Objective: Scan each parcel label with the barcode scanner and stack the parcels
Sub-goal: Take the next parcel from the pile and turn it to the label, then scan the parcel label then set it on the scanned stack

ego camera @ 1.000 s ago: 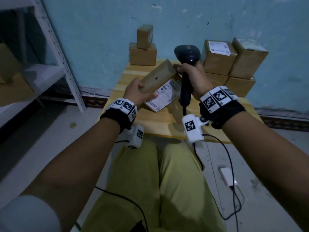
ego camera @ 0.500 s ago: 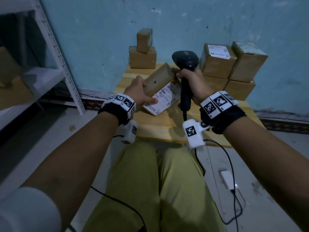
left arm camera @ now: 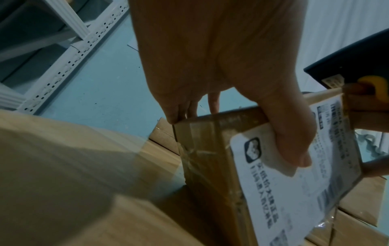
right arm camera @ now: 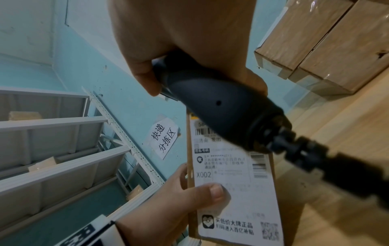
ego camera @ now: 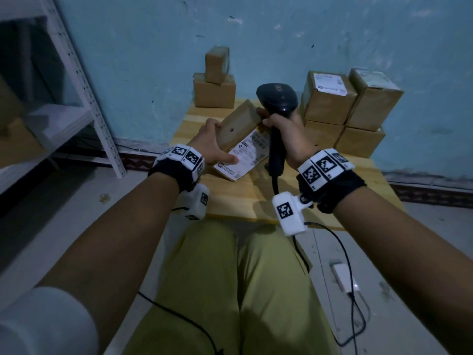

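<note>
My left hand [ego camera: 215, 147] grips a flat brown parcel [ego camera: 238, 126] tilted on edge above the wooden table [ego camera: 245, 193], thumb pressed on its white label [ego camera: 245, 156]. The same parcel [left arm camera: 206, 149] and label [left arm camera: 294, 183] fill the left wrist view, with the thumb [left arm camera: 292, 141] on the label. My right hand [ego camera: 284, 134] grips the handle of a black barcode scanner [ego camera: 277, 98], held upright just right of the parcel. In the right wrist view the scanner handle [right arm camera: 221, 106] crosses over the label [right arm camera: 231, 191], marked X002.
Two small parcels [ego camera: 214, 90] are stacked at the table's back left against the blue wall. Several larger parcels [ego camera: 343, 111] are piled at the back right. A white metal shelf [ego camera: 84, 93] stands to the left. The scanner cable [ego camera: 340, 252] trails over the floor.
Both hands, with parcel and scanner, have sunk slightly lower and closer to the table. The grips are unchanged.
</note>
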`<action>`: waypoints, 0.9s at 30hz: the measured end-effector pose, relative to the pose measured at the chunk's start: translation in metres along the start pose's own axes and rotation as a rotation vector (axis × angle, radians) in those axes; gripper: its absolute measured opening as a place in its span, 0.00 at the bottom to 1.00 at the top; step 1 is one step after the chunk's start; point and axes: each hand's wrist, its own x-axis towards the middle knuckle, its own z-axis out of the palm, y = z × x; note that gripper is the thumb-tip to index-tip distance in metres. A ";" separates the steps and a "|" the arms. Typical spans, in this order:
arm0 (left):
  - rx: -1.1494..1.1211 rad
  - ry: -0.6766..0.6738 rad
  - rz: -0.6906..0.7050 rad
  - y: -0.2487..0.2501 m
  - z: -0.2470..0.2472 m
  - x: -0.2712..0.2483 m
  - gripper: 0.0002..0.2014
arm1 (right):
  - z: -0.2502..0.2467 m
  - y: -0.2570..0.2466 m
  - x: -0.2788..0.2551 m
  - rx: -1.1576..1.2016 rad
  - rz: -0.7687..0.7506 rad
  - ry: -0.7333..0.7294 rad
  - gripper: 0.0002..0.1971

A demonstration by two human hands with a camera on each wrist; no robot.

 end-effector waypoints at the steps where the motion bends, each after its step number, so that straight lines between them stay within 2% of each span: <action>1: -0.002 0.001 -0.001 0.000 0.000 0.000 0.48 | 0.000 0.001 0.001 0.001 0.004 -0.005 0.22; 3: -0.026 0.005 -0.007 -0.002 0.000 0.001 0.51 | 0.000 0.001 0.001 0.014 0.009 -0.009 0.24; 6: -0.143 0.008 -0.020 -0.004 0.003 0.001 0.58 | 0.002 0.000 0.003 0.069 -0.002 0.010 0.19; 10: -0.379 0.092 -0.089 -0.008 0.007 -0.001 0.57 | 0.006 -0.001 0.007 0.077 -0.022 0.077 0.21; 14: -0.633 0.131 -0.178 -0.021 0.012 0.002 0.61 | 0.007 -0.004 0.004 0.029 -0.035 0.091 0.11; 16: -0.728 0.166 -0.230 -0.026 0.013 0.000 0.61 | 0.009 -0.001 0.002 -0.016 -0.029 0.087 0.11; 19: -0.736 0.194 -0.233 -0.022 0.013 -0.007 0.47 | 0.014 0.002 -0.003 -0.043 -0.030 0.061 0.12; 20: -0.729 0.198 -0.224 -0.021 0.013 -0.008 0.45 | 0.015 0.002 -0.006 -0.050 -0.041 0.043 0.10; 23: -0.698 0.189 -0.216 -0.017 0.014 -0.009 0.54 | 0.018 0.003 -0.011 -0.077 -0.048 0.031 0.05; 25: -0.685 0.187 -0.221 -0.022 0.017 -0.005 0.60 | 0.020 0.005 -0.015 -0.099 -0.038 0.025 0.07; 27: -0.664 0.184 -0.218 -0.023 0.019 -0.006 0.60 | 0.021 0.010 -0.017 -0.112 -0.015 0.010 0.08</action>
